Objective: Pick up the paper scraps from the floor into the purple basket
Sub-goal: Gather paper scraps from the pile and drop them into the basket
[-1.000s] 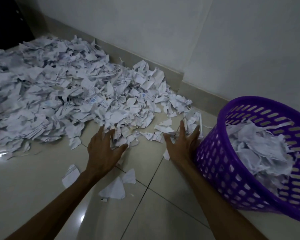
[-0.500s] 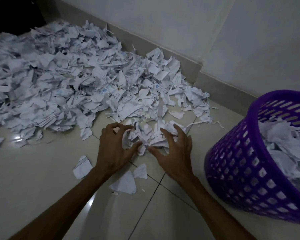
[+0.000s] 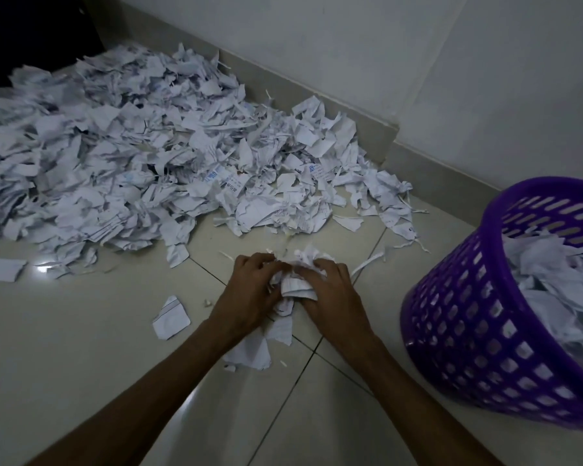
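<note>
1. Both hands together, low over the floor (image 3: 81,381): left hand (image 3: 249,294) and right hand (image 3: 330,290) curled tight round one bunch (image 3: 297,284) of paper scraps.
2. Basket (image 3: 458,331) close by on the right, tipped, mouth up and toward the right, already quite full of scraps.
3. Big pile (image 3: 122,153) well past the hands, against the wall (image 3: 350,45). Lots left to pick up.
4. Could go wrong: bits poking out at the top and bottom of the bunch. Likely to slip out and fall on the way to the basket if the squeeze is loose.
5. Could go wrong: basket tipped and nearly full. A bump on the rim may knock it over. New scraps may spill off the top.
6. Loose bits (image 3: 170,319) on the floor under and beside the arms. Easy to miss or brush away.
7. Room: bare floor between hands and basket, nothing in the way. Short lift up and right over the near rim.
8. Edges: wall and its low ledge (image 3: 317,99) behind the pile, dark gap (image 3: 31,31) at far left.
</note>
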